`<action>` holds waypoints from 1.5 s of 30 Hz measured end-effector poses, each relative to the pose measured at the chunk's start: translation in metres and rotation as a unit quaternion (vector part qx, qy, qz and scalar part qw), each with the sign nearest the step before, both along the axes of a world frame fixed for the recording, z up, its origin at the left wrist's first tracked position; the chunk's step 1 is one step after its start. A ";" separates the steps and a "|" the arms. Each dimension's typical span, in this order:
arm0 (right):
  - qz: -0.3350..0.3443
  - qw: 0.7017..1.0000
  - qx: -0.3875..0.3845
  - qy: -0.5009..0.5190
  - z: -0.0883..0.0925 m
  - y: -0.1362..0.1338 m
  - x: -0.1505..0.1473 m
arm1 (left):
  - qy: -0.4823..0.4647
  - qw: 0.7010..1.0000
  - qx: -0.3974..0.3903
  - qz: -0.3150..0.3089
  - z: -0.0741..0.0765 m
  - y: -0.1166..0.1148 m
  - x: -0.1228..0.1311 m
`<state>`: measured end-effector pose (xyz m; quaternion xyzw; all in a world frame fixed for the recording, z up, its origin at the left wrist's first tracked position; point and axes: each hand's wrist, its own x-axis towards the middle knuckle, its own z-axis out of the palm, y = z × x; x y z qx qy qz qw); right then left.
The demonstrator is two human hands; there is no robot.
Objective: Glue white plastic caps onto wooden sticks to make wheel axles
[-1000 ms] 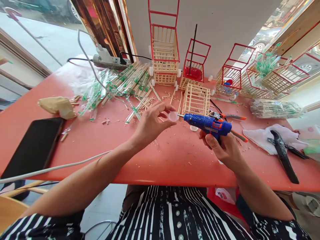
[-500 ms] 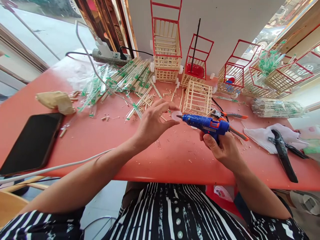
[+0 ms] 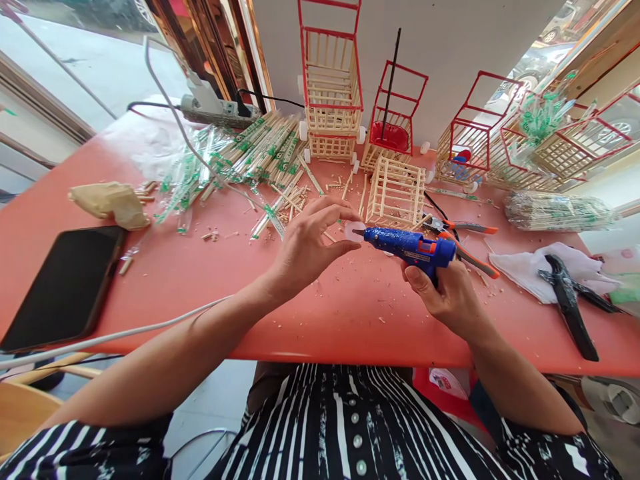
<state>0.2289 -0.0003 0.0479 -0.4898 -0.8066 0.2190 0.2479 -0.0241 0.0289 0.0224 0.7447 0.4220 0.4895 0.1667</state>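
Between thumb and fingers, my left hand (image 3: pixel 315 243) pinches a small white plastic disc (image 3: pixel 353 231) that looks like a wheel. My right hand (image 3: pixel 443 290) is wrapped round the handle of a blue glue gun (image 3: pixel 407 247). Its dark nozzle points left and meets the face of the disc, as far as I can see. Just behind the gun, a small crate-like frame of wooden sticks (image 3: pixel 395 193) rests on the red table (image 3: pixel 330 320). Pliers with orange-and-black handles (image 3: pixel 470 253) lie right of the gun.
Several stick carts with red rims (image 3: pixel 333 80) stand along the back. Wrapped chopsticks (image 3: pixel 270 147) and a power strip (image 3: pixel 220 110) are at the back left. A phone (image 3: pixel 63 287) lies left, a white cable (image 3: pixel 150 328) before it. Black clippers (image 3: pixel 570 303) rest on white cloth, right.
Both hands stay nearly where they were, with disc and glue gun still held. The disc seems slightly more turned at the nozzle. The camera view has shifted a little.
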 end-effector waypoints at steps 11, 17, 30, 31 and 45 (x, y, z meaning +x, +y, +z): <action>0.000 1.000 0.031 0.002 0.003 -0.001 -0.003 | -0.001 1.000 -0.016 0.003 0.000 0.000 0.001; 0.001 0.999 0.044 -0.002 0.001 0.000 -0.001 | -0.005 1.000 -0.011 -0.005 -0.001 -0.001 0.001; 0.003 0.998 0.063 -0.009 0.002 0.000 -0.003 | 0.001 1.000 -0.009 0.008 -0.001 0.000 0.000; 0.002 0.998 0.067 -0.010 0.002 0.000 -0.003 | 0.001 1.000 -0.006 0.010 -0.002 0.001 0.000; 0.031 0.993 0.112 0.003 0.000 0.001 -0.003 | 0.013 0.999 0.023 0.022 -0.004 0.002 0.000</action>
